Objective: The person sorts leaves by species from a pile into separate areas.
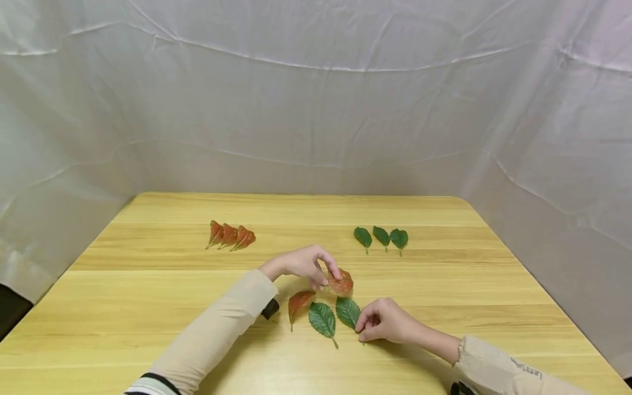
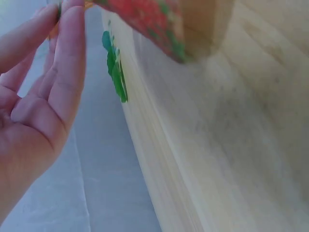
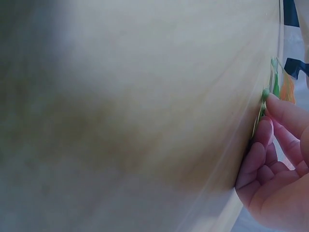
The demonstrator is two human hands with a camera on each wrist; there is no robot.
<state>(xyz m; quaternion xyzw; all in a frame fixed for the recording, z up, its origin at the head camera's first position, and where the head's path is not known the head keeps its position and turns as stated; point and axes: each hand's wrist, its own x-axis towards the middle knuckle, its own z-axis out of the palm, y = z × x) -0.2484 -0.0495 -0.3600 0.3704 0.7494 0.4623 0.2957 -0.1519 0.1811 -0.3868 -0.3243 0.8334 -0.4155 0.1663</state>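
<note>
My left hand point(image 1: 307, 264) pinches a red leaf point(image 1: 343, 283) between thumb and fingers, above the middle of the table. In the left wrist view this red leaf point(image 2: 149, 21) is partly cut off by the top edge. To the right and nearer, my right hand point(image 1: 387, 321) pinches a green leaf point(image 1: 348, 311) by its stem end, low at the tabletop. The right wrist view has the fingertips of my right hand point(image 3: 277, 145) at that leaf's stem. Beside it lie another green leaf point(image 1: 322, 319) and a curled red leaf point(image 1: 299, 303).
At the back left, several overlapping red leaves point(image 1: 230, 235) lie in a row. Several green leaves point(image 1: 382, 236) form a row at the back right. The wooden table point(image 1: 148, 263) is enclosed by pale sheeting point(image 1: 316, 109). A black object point(image 1: 270, 309) shows by the left forearm.
</note>
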